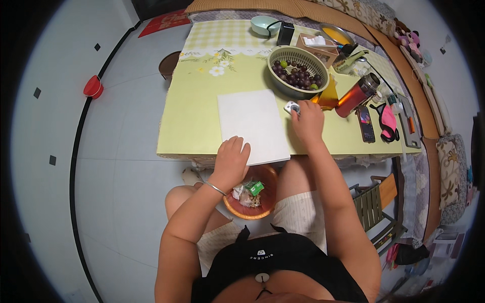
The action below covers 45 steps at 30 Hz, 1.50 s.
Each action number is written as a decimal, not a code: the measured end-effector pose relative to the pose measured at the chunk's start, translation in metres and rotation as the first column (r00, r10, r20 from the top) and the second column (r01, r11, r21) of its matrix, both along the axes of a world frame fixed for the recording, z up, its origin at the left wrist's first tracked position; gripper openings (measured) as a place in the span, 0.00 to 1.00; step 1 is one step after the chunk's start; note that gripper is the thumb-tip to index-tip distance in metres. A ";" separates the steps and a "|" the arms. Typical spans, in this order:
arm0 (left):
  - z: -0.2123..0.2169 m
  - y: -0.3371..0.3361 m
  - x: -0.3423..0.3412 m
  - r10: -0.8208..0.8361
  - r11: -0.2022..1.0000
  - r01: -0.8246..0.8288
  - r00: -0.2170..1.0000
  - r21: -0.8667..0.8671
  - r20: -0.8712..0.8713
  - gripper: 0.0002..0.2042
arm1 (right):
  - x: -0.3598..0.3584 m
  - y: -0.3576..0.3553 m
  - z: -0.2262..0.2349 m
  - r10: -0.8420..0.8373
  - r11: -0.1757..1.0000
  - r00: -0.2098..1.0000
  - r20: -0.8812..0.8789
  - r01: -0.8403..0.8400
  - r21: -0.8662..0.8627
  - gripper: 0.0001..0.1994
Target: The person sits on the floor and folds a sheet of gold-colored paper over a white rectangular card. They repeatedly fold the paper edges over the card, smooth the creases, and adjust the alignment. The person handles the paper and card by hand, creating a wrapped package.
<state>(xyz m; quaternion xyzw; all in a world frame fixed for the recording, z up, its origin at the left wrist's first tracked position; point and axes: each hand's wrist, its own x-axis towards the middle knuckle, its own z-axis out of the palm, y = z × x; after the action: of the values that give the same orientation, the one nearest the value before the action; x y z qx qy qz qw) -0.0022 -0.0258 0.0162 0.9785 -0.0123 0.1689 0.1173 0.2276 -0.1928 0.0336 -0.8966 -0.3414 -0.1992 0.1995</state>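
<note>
A white sheet or thin stack of paper (255,121) lies on the table at its near edge. My left hand (232,159) rests on its near left corner, fingers stretched out and covering that corner. To the right of the paper, my right hand (309,123) is closed on a small white remote-like object (291,107) with dark round marks. My fingers hide part of that object. Just beyond my right hand stands a greenish colander (275,83) of dark purple grapes (298,76), with a few green fruits among them.
A red flask (353,98), a phone (366,123) and a pink-and-black eye mask (388,123) lie on the right. A tissue box (323,48), a black box (285,34) and a pale bowl (263,24) stand farther back. Between my knees sits a waste bin (270,189).
</note>
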 end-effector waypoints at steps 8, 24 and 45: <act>-0.007 -0.006 0.001 0.027 1.000 -0.026 0.998 -0.012 0.056 0.29 | 0.016 -0.035 -0.023 0.010 0.998 0.999 -0.050 -0.013 -0.067 0.18; 0.002 -0.004 0.003 -0.001 0.999 0.005 0.997 -0.053 0.073 0.24 | 0.002 0.026 0.019 0.335 0.935 0.938 -0.082 -0.321 0.149 0.21; -0.015 -0.007 0.012 0.044 0.995 -0.026 0.981 -0.100 0.186 0.19 | -0.004 0.051 0.008 0.565 0.816 0.644 -0.516 -0.527 0.235 0.19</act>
<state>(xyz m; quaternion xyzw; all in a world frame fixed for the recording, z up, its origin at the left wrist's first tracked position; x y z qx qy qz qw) 0.0103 -0.0329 0.0011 0.9514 0.0022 0.2632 0.1599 0.2232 -0.1422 0.0417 -0.7621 -0.5143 0.1335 0.3699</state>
